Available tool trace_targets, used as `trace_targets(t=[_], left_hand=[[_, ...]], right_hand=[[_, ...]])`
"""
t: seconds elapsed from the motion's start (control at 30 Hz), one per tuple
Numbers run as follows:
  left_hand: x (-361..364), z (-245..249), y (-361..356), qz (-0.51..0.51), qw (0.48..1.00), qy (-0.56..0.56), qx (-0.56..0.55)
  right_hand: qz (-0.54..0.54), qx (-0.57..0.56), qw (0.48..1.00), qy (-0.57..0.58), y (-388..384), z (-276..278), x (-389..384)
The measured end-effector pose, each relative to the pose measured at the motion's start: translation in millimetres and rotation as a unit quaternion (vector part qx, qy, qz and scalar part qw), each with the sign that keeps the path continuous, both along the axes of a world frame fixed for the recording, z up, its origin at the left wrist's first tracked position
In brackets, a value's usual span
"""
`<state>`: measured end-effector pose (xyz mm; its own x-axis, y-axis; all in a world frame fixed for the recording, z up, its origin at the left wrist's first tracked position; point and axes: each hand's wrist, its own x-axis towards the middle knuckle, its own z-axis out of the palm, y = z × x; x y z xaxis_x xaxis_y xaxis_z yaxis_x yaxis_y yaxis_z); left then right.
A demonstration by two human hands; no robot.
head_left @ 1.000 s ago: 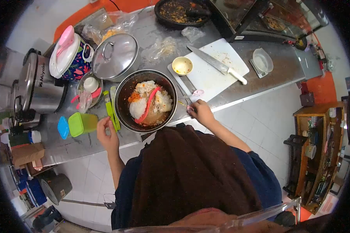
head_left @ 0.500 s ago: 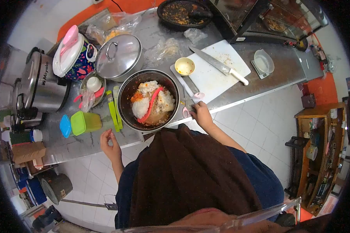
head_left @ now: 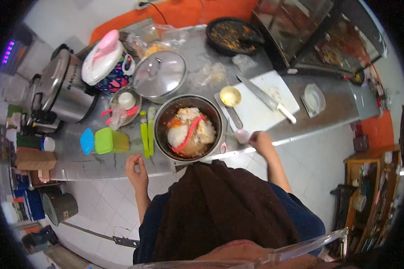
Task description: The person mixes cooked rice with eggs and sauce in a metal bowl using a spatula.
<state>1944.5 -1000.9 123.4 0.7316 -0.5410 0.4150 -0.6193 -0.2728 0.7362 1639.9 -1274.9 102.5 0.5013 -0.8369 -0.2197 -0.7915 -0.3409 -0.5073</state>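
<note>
My left hand point(head_left: 136, 171) is at the counter's front edge, palm up with loosely bent fingers and nothing in it. Just above it lie green tongs point(head_left: 147, 134). My right hand point(head_left: 261, 142) rests bent-fingered on the counter edge beside a small pinkish translucent cup point(head_left: 242, 136); nothing can be made out in it. Between the hands stands a dark-lined pot point(head_left: 155, 121) holding white rice point(head_left: 178, 134), orange bits and brown seasoning. A red spoon point(head_left: 188, 134) lies across the food. Pink-handled scissors point(head_left: 223, 148) lie to the pot's right.
A white cutting board point(head_left: 280, 92) bears a large knife point(head_left: 267, 98) and a small yellowish bowl point(head_left: 230, 96). A lidded pot point(head_left: 160, 74), a floral container point(head_left: 110, 74) and a green box point(head_left: 112, 141) stand left. A stone mortar point(head_left: 233, 36) sits behind; a scale point(head_left: 313, 99) stands right.
The camera view has shifted, so the counter's items appear lower and farther right. My right hand has slid rightward from the scissors, along the edge. My left hand's fingers are slightly more bent.
</note>
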Motion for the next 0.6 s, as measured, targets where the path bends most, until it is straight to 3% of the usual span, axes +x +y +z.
trace_targets(t=[0.07,0.2,0.23,0.37,0.47,0.53,0.6], left_hand=[[2,-3,7,0.019,1.000,-0.002,-0.003],[-4,-13,19,0.053,0.997,0.049,-0.001],[-7,-13,22,0.062,0.997,0.047,-0.005],[-22,-15,32,0.105,0.993,0.062,0.007],[-33,-23,40,0.118,0.988,0.094,0.022],[-36,-26,43,0.116,0.986,0.117,0.027],[-35,-28,36,0.088,0.985,0.147,0.029]], right_hand=[[0.033,-0.038,0.992,-0.115,-35,41,24],[0.102,-0.143,0.945,-0.275,-108,93,173],[0.111,-0.194,0.935,-0.276,-134,85,219],[0.114,-0.194,0.941,-0.252,-185,95,368],[0.119,-0.176,0.919,-0.332,-164,113,385],[0.209,-0.177,0.849,-0.453,-139,119,369],[0.347,-0.018,0.897,-0.273,-91,120,306]])
